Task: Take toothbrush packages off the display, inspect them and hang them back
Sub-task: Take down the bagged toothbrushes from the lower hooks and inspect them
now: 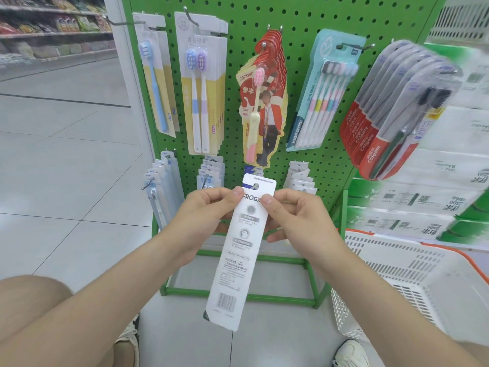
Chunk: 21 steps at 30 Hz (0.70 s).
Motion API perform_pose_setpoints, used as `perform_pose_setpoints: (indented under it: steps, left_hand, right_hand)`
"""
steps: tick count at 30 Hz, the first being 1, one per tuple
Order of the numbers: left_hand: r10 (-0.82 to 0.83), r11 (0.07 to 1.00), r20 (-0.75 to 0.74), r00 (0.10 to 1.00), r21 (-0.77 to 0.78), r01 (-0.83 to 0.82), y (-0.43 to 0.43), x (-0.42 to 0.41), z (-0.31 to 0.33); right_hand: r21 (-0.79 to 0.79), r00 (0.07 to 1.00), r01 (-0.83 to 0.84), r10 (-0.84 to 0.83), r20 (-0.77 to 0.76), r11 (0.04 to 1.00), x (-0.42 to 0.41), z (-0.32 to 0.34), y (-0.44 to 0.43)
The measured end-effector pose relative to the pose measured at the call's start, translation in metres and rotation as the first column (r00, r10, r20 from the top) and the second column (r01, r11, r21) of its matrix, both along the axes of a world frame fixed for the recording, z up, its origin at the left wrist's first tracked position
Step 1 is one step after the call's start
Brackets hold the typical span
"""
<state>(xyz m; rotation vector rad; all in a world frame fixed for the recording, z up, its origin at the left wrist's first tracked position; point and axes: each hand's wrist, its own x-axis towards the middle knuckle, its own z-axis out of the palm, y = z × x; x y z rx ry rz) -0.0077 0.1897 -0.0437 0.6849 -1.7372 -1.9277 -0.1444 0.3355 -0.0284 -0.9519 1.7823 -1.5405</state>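
I hold a long white toothbrush package [235, 258] with its printed back and barcode facing me, in front of the green pegboard display [296, 17]. My left hand [203, 215] pinches its upper left edge and my right hand [296, 218] pinches its upper right edge, thumbs on the card near the "FROG" print. The package's hang hole sits just below the lower middle row of hooks. More packages hang above: a blue brush [156, 83], a twin pack [201, 88], red cards [264, 102], a multi-pack [325, 94] and Colgate packs [391, 115].
A white plastic basket [412, 284] with an orange handle stands on the floor at the right. The rack's green base frame [238, 295] is below the package. Stacked boxed goods [434, 186] are behind the basket. My knee and shoes show at the bottom.
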Motion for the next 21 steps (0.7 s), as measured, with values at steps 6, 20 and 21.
perform_pose_setpoints:
  steps: [6, 20, 21]
  left_hand:
    - [-0.045, 0.999, -0.015, 0.999, 0.000, 0.045, 0.0018, 0.0007, -0.0015]
    - [-0.069, 0.997, 0.034, 0.997, -0.030, 0.070, -0.0027, -0.0005, -0.0082]
    - [-0.065, 0.997, 0.029, 0.997, -0.028, 0.066, -0.0020, -0.0013, -0.0086]
  right_hand:
    - [-0.009, 0.996, -0.037, 0.037, 0.080, 0.999, -0.0035, -0.0003, 0.0000]
    - [0.034, 0.996, 0.068, -0.070, 0.059, 0.997, 0.0031, 0.0061, -0.0022]
    - [0.024, 0.996, 0.062, -0.063, 0.065, 0.998, 0.0033, 0.0059, -0.0026]
